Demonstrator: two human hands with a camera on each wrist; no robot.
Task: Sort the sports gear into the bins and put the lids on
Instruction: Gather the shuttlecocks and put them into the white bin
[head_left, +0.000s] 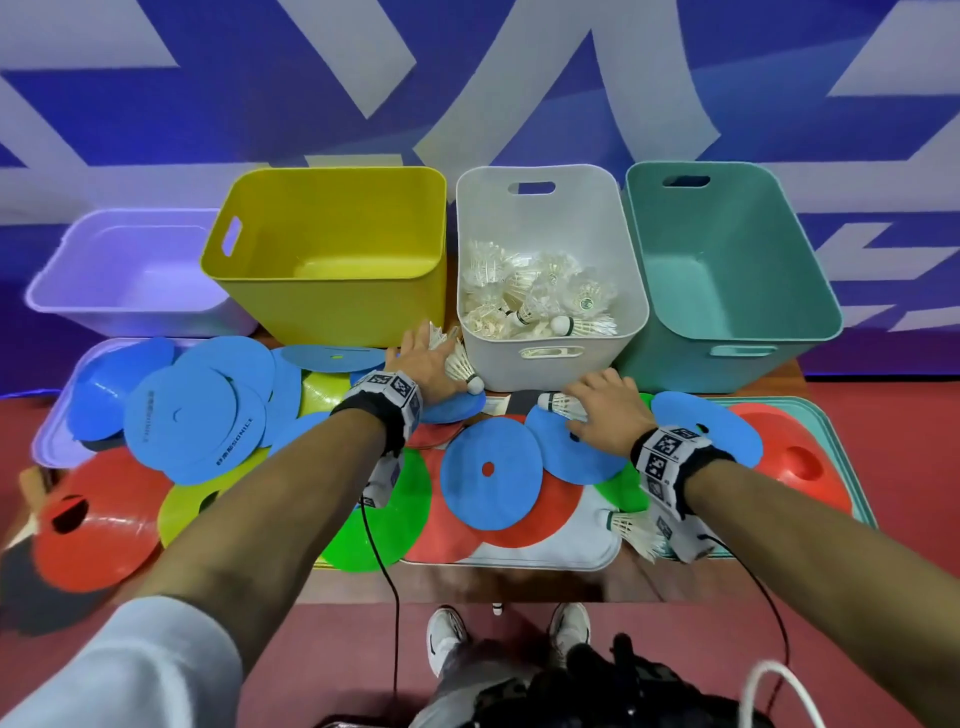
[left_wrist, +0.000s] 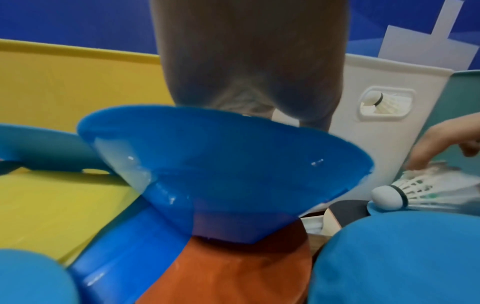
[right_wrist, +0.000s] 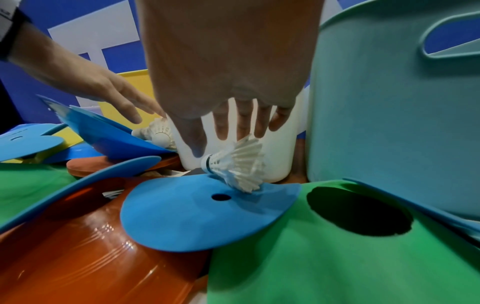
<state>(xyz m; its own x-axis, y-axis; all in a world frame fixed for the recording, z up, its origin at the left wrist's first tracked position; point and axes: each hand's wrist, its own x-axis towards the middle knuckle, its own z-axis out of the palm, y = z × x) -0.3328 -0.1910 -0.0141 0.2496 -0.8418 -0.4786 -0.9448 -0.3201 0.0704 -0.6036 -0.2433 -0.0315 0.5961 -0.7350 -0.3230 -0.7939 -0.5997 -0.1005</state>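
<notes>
Left hand (head_left: 423, 358) stretched flat, fingers straight, over a white feathered shuttlecock (head_left: 462, 370) lying on an upturned glossy blue plastic cone (left_wrist: 207, 174), just in front of the gap between the yellow plastic bin (head_left: 332, 260) and the white plastic bin (head_left: 545, 270); actual contact with the feathers not clear from any view. Right hand (head_left: 605, 410) spread wide, fingers extended downward, fingertips (right_wrist: 197, 150) at a second white shuttlecock (right_wrist: 233, 164) resting on a flat matte blue foam disc (right_wrist: 194, 218), no closed grip visible. Hands apart, each over its own shuttlecock. White bin already heaped with shuttlecocks; yellow bin, teal plastic bin (head_left: 727, 275) and pale lilac plastic bin (head_left: 130, 270) showing bare floors. Crowding the table (head_left: 519, 584) in front: overlapping blue discs, red cones (head_left: 93, 525), green cones (right_wrist: 337, 246) and a lime one, piled over a white lid (head_left: 545, 551), a teal lid (head_left: 862, 499) and a lilac lid (head_left: 47, 441). A third shuttlecock (head_left: 634, 530) lay at the white lid's edge, partly behind the right wrist band (head_left: 667, 462).
</notes>
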